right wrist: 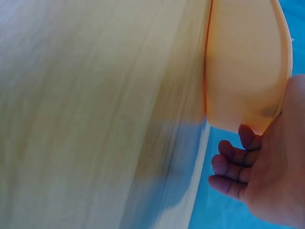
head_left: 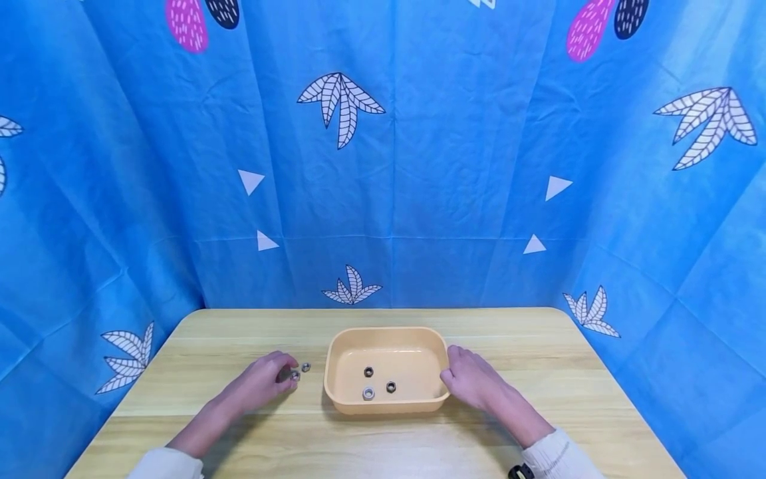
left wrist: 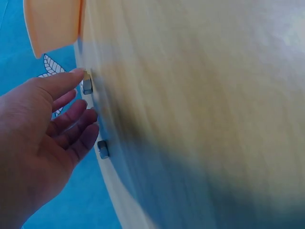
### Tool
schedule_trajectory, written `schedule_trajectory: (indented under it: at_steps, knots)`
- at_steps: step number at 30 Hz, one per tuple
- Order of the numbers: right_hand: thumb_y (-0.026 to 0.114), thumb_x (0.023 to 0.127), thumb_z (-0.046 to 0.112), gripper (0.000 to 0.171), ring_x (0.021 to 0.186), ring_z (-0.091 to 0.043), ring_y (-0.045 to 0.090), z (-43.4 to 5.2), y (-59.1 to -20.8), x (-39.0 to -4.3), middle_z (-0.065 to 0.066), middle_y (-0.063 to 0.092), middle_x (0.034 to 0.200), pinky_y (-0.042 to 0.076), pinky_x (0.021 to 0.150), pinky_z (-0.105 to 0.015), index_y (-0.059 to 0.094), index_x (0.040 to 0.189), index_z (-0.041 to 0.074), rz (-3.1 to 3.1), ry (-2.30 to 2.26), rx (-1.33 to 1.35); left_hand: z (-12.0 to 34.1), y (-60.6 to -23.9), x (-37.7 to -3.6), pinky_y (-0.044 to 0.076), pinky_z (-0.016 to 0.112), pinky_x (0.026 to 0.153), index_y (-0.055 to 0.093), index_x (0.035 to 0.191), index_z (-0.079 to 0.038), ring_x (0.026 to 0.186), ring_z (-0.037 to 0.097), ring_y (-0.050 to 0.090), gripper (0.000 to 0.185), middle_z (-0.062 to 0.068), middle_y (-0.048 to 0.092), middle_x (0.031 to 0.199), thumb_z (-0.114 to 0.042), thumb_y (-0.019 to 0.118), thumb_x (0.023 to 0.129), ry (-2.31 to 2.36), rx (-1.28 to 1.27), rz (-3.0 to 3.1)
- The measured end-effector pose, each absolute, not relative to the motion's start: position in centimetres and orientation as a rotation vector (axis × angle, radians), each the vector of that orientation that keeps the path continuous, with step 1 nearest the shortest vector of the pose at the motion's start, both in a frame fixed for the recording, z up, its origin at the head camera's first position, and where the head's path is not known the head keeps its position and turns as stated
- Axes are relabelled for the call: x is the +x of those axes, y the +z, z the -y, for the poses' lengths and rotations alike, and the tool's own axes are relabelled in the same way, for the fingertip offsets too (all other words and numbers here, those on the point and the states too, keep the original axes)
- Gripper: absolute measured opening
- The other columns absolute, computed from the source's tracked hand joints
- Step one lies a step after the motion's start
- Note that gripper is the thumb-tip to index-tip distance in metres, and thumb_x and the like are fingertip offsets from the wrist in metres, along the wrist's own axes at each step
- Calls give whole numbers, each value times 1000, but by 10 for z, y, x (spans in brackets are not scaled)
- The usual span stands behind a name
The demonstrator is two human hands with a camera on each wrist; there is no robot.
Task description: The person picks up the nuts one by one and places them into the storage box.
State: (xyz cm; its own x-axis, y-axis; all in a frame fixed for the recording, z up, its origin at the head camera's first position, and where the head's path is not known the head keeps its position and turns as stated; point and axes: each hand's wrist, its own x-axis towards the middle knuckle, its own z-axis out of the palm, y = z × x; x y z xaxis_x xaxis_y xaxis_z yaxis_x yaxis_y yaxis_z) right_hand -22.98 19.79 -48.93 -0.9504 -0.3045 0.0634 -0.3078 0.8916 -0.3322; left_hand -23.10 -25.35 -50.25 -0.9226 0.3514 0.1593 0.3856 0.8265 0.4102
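My right hand (head_left: 475, 380) grips the right end of a light-orange plastic tray (head_left: 385, 404); in the right wrist view the curled fingers (right wrist: 233, 160) lie against its outer wall, and the thumb is hidden. Inside the tray lie two dark nuts (head_left: 368, 372) and a silver nut (head_left: 368, 394). To the left of it, my left hand (head_left: 261, 382) is low over the table, thumb and fingers apart around a small metal nut (head_left: 295, 376). A second nut (head_left: 306, 366) lies just beyond the fingertips. From the left wrist, the thumb tip appears close to one nut (left wrist: 87, 86).
The wooden table (head_left: 383, 446) has rounded far corners. A blue patterned curtain (head_left: 389, 166) hangs behind it and along both sides. A dark band (head_left: 520, 472) circles the right wrist by the sleeve.
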Motion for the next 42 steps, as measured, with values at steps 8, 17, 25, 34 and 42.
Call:
schedule_trajectory:
  at_steps: [8,17,25,34,42]
  knots:
    - [53,96,20,21,72,-16,46,-198,-491,-230,-2,51,82,40,64,-31,57,107,3,3044,538,495,253,-509,-232,56,26,75,73,105,-11,86,8,60,24,-3,66,94,-22,84,86,-802,-438,3000]
    - [53,97,20,21,73,-17,46,-198,-491,-231,-1,51,83,41,66,-33,58,107,3,3054,532,482,254,-511,-235,48,23,70,73,101,-9,82,11,55,23,-2,63,89,-22,84,85,-882,-381,2983]
    - [53,96,19,19,72,-17,46,-198,-490,-231,-2,51,82,40,66,-33,57,104,3,3041,518,504,253,-512,-234,47,24,69,73,98,-11,81,11,54,18,-1,62,89,-22,82,87,-894,-368,2977]
    - [53,97,20,23,73,-16,45,-197,-489,-229,-2,51,83,39,64,-31,58,108,1,3045,524,504,253,-512,-233,47,22,68,71,96,-12,79,8,54,11,-2,62,88,-18,79,90,-945,-386,2984]
    - [53,96,20,21,72,-16,45,-198,-490,-229,-1,51,83,39,64,-31,57,107,2,3034,527,496,254,-514,-233,47,21,66,70,95,-12,76,6,52,7,-3,60,87,-16,75,93,-889,-439,2999]
